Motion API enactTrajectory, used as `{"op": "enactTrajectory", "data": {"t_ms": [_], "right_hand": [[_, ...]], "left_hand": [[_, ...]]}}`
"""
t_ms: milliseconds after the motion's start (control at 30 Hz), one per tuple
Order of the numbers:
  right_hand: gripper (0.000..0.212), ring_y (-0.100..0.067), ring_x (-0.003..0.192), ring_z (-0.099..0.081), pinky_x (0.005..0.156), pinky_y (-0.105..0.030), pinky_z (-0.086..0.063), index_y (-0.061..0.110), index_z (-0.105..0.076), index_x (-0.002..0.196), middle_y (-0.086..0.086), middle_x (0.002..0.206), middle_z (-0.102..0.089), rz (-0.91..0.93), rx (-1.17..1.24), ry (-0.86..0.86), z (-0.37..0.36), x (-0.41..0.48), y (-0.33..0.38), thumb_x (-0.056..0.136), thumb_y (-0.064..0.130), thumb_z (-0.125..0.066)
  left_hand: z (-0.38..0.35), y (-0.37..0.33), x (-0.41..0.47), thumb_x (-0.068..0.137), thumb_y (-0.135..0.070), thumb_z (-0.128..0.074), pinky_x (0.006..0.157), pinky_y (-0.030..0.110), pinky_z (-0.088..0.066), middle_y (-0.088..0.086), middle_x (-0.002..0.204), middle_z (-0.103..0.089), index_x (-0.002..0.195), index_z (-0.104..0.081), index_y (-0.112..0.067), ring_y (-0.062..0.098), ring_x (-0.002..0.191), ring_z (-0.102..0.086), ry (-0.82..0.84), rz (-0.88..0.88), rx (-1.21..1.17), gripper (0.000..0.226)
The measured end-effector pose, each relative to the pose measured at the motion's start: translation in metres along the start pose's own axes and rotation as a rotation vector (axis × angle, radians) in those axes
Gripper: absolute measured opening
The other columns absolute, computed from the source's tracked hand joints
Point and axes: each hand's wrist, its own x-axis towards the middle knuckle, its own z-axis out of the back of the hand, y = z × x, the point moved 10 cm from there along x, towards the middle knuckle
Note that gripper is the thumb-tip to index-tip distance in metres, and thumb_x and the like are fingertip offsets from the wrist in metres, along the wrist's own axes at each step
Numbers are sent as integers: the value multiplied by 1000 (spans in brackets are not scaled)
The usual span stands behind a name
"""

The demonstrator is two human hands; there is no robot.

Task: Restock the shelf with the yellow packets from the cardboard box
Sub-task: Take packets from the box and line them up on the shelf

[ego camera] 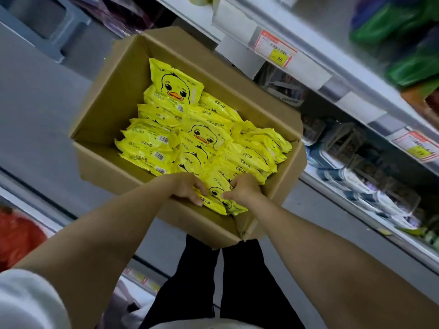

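Inside the cardboard box (102, 108), left hand (187, 189) and right hand (242, 189) grip duck-printed yellow packets (215, 184)

Counts out as one cardboard box (107, 103), two hands (left hand (190, 189), right hand (242, 189)), two red-and-yellow price tags (273, 47), and yellow packets (152, 138) well past twenty, too overlapped for an exact tally, two with the duck face fully showing.

Left hand (190, 191): fingers curled on yellow packets (215, 186), near edge of cardboard box (102, 108) | Right hand (242, 189): same grip, just beside | Forearms: extended, converging
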Motion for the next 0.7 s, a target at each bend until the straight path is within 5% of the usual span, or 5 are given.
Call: {"op": "enactTrajectory", "data": {"t_ms": [167, 267, 333, 433, 700], "right_hand": [[25, -28, 92, -64, 74, -32, -52, 5, -70, 85, -13, 95, -66, 3, -17, -36, 2, 0, 1, 89, 29, -73], [29, -24, 73, -47, 57, -30, -31, 12, -48, 72, -5, 73, -49, -12, 153, -55, 10, -3, -4, 93, 22, -67], [12, -24, 85, -50, 62, -30, -32, 12, -56, 98, -4, 84, -53, 30, 267, -61, 17, -9, -1, 98, 23, -61], [44, -29, 114, -54, 88, -30, -41, 8, -47, 140, -12, 128, -56, 120, 382, -133, 32, -18, 5, 102, 29, -53], [47, -27, 130, -51, 101, -31, -40, 5, -59, 130, -10, 139, -57, 169, 551, -370, 98, -66, 2, 97, 39, -62]], "left_hand": [[10, -14, 0, 80, -31, -78, 94, 27, -39, 0, 128, -64, 118, -71, -23, 20, 119, -57, -129, -34, 64, 39], [15, -24, -4, 82, -30, -77, 87, 28, -47, 3, 112, -72, 112, -74, -16, 20, 106, -63, -205, -52, 144, 33], [18, -33, -11, 86, -25, -72, 79, 25, -46, 4, 106, -73, 107, -75, -13, 18, 99, -65, -243, -84, 168, 23], [33, -43, -30, 93, -20, -60, 71, 23, -36, 2, 97, -69, 97, -72, -11, 15, 89, -57, -295, -127, 154, 15], [86, -45, -109, 98, -18, -47, 77, 33, -39, 2, 91, -56, 85, -58, -13, 22, 86, -48, -456, -178, -195, 18]]}}
